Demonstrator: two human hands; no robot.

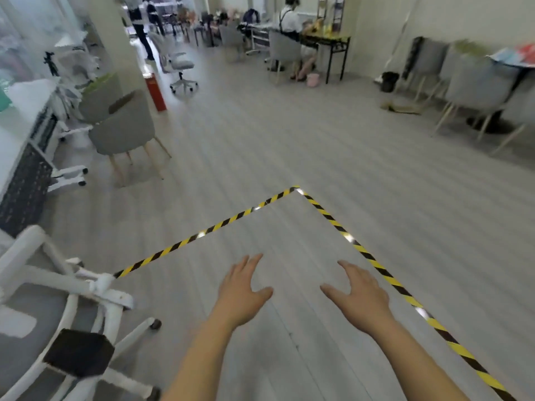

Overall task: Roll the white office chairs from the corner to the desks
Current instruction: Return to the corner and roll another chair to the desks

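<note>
So the closest white office chair is at the near left, right beside the desk running along the left wall. Looks parked to me, though that's my read. Another white rolling chair sits far off, left of center by the pillar, not at any desk, so I'd guess it's waiting its turn. There seem to be a couple more white chair bases tucked under the left desk, too blurry to count properly.

Both hands are empty: left hand and right hand hover over the bare floor with each grip spread wide, touching nothing.

Count: two clear white chairs, two hands, one taped corner in yellow-black stripes. Gray legged chairs don't count.
</note>
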